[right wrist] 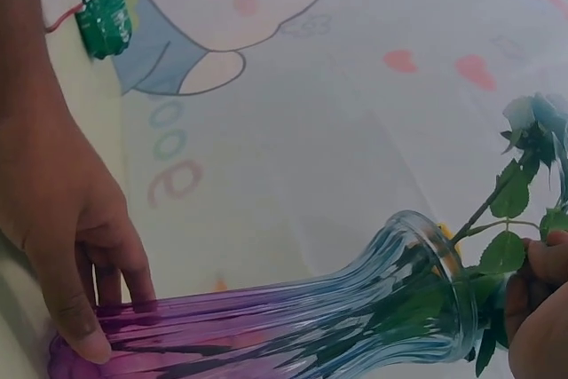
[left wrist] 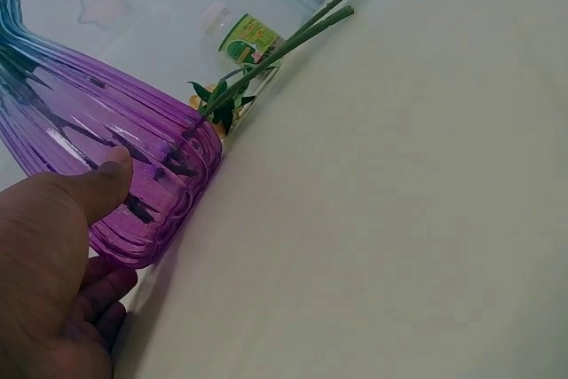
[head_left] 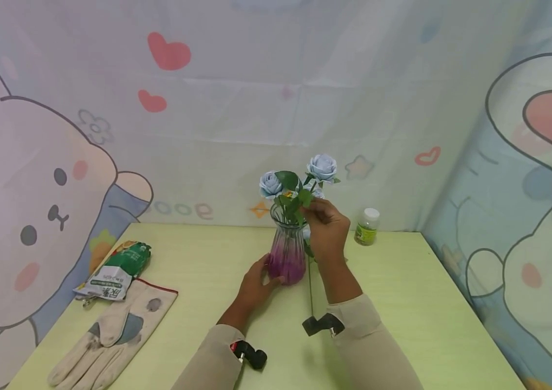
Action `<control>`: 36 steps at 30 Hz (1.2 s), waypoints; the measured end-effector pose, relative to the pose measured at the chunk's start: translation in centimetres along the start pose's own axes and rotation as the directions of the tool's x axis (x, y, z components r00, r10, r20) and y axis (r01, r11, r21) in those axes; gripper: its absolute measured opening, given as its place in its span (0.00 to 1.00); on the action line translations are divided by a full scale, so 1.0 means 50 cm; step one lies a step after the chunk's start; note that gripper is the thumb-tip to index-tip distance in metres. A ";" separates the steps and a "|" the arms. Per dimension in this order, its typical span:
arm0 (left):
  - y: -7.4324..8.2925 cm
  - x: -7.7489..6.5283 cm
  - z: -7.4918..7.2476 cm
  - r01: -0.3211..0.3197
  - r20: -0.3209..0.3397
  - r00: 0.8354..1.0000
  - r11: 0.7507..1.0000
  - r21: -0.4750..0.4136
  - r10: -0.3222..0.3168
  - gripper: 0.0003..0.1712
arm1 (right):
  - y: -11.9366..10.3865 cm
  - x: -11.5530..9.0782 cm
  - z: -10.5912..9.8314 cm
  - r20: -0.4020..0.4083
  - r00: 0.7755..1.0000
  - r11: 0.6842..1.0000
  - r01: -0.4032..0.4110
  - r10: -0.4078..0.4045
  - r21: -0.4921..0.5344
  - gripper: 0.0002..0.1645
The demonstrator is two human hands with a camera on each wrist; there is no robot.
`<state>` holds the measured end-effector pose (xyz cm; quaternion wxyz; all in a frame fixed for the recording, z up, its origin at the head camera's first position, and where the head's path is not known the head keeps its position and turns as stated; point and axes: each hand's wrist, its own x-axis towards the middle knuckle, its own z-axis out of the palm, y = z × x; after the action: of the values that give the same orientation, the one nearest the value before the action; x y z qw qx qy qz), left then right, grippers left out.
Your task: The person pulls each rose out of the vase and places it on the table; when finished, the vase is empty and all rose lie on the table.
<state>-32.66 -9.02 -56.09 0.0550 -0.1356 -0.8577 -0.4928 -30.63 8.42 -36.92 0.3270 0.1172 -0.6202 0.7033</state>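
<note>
A ribbed glass vase (head_left: 287, 254), purple below and clear bluish above, stands on the table. My left hand (head_left: 255, 284) grips its lower part, the thumb (left wrist: 111, 179) on the near side. My right hand (head_left: 328, 230) is at the vase mouth, pinching a leafy blue rose among the green leaves (right wrist: 504, 253); its fingertips are partly hidden. Blue roses (head_left: 323, 168) rise above the rim, and stems show through the glass. Beside the vase, loose flower stems (left wrist: 293, 46) lie on the table, with a yellow bloom partly hidden behind leaves.
A small white-capped jar (head_left: 367, 227) with a green label stands at the back right. To the left lie a green and white packet (head_left: 117, 271) and a pale work glove (head_left: 119, 330). A printed cloth (head_left: 227, 108) hangs behind the table.
</note>
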 end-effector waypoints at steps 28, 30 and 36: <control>0.002 -0.001 -0.002 0.003 0.008 1.000 1.000 0.027 -0.003 0.50 | -0.006 0.013 -0.012 0.233 0.964 0.973 -0.076 0.128 -0.219 0.09; 0.002 -0.001 -0.002 0.004 0.007 1.000 1.000 0.027 -0.004 0.49 | -0.005 0.014 -0.011 0.222 0.967 0.980 -0.084 0.124 -0.180 0.08; 0.003 -0.004 -0.002 -0.001 0.010 1.000 0.999 0.046 0.001 0.49 | 0.001 0.013 -0.007 0.248 0.961 0.990 -0.099 0.121 -0.099 0.13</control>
<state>-32.45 -9.08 -55.98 0.0542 -0.1371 -0.8689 -0.4725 -31.08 8.96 -36.65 0.2102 0.1574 -0.6922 0.6722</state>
